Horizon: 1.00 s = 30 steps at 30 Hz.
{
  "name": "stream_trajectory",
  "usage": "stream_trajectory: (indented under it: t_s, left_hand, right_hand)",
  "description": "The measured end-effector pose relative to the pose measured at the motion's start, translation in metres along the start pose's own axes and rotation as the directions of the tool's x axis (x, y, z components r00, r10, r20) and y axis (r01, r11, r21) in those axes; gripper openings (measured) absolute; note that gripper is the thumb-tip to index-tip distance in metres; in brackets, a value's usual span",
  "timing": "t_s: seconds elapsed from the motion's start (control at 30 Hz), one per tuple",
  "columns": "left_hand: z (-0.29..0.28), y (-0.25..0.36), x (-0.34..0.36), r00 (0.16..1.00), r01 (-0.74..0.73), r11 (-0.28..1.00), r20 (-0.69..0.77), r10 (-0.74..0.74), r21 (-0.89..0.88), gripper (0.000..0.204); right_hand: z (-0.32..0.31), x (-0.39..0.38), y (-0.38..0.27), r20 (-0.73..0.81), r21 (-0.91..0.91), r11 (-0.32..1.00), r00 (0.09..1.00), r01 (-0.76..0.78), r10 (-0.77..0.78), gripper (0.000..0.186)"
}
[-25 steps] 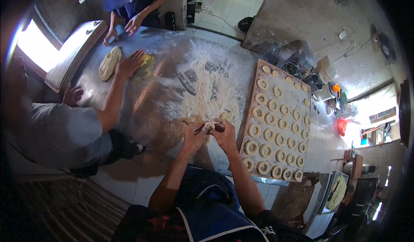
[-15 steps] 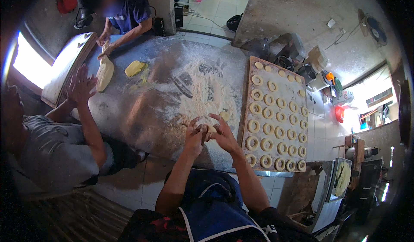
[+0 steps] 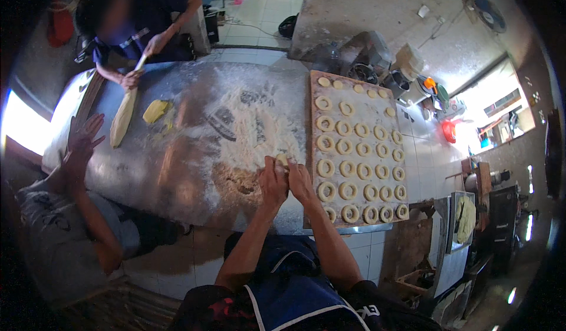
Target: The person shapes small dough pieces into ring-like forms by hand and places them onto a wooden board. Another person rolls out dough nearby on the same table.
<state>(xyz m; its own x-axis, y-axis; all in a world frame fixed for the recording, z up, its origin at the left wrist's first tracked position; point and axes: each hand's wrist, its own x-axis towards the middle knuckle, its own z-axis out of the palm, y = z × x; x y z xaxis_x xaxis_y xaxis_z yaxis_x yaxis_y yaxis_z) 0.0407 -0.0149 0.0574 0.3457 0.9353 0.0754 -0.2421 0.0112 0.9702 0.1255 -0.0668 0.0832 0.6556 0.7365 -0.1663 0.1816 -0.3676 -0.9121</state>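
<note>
Close together over the floury near side of the table, my left hand (image 3: 273,180) and my right hand (image 3: 301,182) have their fingers curled inward around a small piece of pale dough (image 3: 282,158). It shows at the fingertips; whatever lies deeper between the hands is hidden. Loose white flour (image 3: 259,132) spreads beyond them. Just right of my right hand stands a large wooden board (image 3: 368,108) with rows of dough rings (image 3: 319,168) and several small round dough pieces (image 3: 358,88) along its far end.
On the metal table (image 3: 159,183), a co-worker at the far left holds a long dough strip (image 3: 123,119); a yellow lump (image 3: 157,111) lies beside it. Another person's hands (image 3: 84,142) meet at the left edge. Pots and buckets (image 3: 396,83) stand beyond the board.
The view has turned, shifting the table leftward in it. My hands have drawn together and moved toward the board. The far co-worker has lifted one end of the dough strip.
</note>
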Motion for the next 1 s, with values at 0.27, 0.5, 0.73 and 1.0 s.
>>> stream_trajectory:
  t_s: [0.27, 0.5, 0.73, 1.0]
  left_hand:
    - [0.048, -0.034, 0.009, 1.0, -0.027, 0.992, -0.01, 0.028, 0.127, 0.038]
    - [0.103, -0.028, 0.026, 0.992, -0.022, 0.977, 0.124, -0.005, 0.214, 0.037]
    - [0.164, -0.055, 0.051, 0.975, 0.035, 0.966, 0.205, -0.089, 0.256, 0.045]
    - [0.257, -0.091, 0.092, 0.962, -0.142, 0.915, 0.271, 0.037, 0.378, 0.044]
  right_hand:
    - [-0.045, 0.021, 0.01, 0.02, -0.137, 0.985, 0.995, 0.104, -0.102, 0.049]
    - [-0.094, 0.05, 0.021, 0.012, -0.037, 0.948, 0.949, 0.315, -0.315, 0.057]
    - [-0.156, 0.091, 0.058, 0.12, -0.103, 0.973, 0.973, 0.209, -0.196, 0.041]
    - [-0.216, 0.159, 0.092, -0.085, 0.235, 0.967, 0.993, 0.098, -0.08, 0.052]
